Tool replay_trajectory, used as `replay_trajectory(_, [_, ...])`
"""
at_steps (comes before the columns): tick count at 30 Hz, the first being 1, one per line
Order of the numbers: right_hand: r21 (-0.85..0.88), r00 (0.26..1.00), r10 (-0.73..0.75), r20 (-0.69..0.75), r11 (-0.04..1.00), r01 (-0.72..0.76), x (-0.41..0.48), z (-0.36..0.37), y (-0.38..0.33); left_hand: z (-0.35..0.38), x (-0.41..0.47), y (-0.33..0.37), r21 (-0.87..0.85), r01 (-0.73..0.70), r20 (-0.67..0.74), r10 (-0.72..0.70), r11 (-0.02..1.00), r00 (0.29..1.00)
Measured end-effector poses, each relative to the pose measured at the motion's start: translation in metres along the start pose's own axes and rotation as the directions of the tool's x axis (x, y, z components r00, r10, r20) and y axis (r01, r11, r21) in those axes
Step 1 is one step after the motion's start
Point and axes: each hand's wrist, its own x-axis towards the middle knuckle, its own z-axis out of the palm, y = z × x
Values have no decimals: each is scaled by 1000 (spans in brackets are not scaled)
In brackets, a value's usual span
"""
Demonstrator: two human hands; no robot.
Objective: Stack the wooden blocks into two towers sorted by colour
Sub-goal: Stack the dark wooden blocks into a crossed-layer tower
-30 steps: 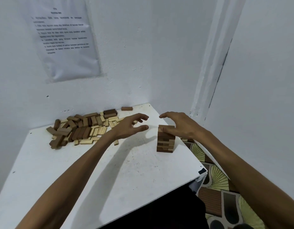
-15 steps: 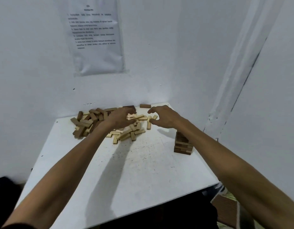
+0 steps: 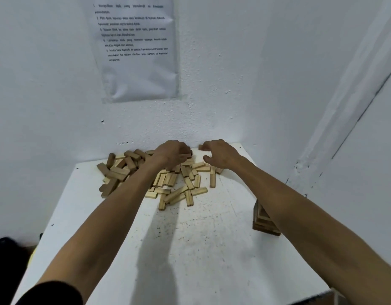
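A loose pile of wooden blocks lies at the back of the white table [image 3: 190, 249]: dark brown blocks [image 3: 117, 170] on the left, light blocks [image 3: 179, 190] in the middle. My left hand [image 3: 171, 154] is over the back of the pile, its fingers curled round a dark block [image 3: 187, 154]. My right hand [image 3: 222, 154] hovers just to the right with curved, spread fingers. Its fingertips are at a lone dark block [image 3: 200, 147] by the wall. A short tower of dark blocks [image 3: 261, 223] stands near the right edge, partly hidden by my right forearm.
White walls close the table in at the back and right. A printed sheet [image 3: 137, 47] hangs on the back wall. The table's left edge runs diagonally, with a dark object [image 3: 3, 245] on the floor beyond it.
Both hands left the tower and moved to the back of the pile. My left hand has closed on a dark block, and my right has reached the lone block by the wall. The camera turned left.
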Motion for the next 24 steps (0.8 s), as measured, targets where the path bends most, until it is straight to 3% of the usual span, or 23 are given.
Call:
replay_trajectory(6, [-103, 998, 56, -1, 993, -56, 38, 18, 17, 16, 39, -23, 34, 22, 10, -22, 999, 1000])
replay_trajectory(12, [-157, 993, 117, 10, 981, -114, 63, 41, 24, 34, 54, -37, 76, -41, -21, 43, 996, 999])
replay_trajectory(20, [-169, 990, 123, -69, 976, -134, 74, 63, 28, 47, 55, -53, 134, -220, -91, 233, 966, 968])
replay_trajectory(24, [-104, 987, 123, -104, 986, -134, 74, 65, 27, 51, 57, -53, 92, -211, -95, 220, 973, 971])
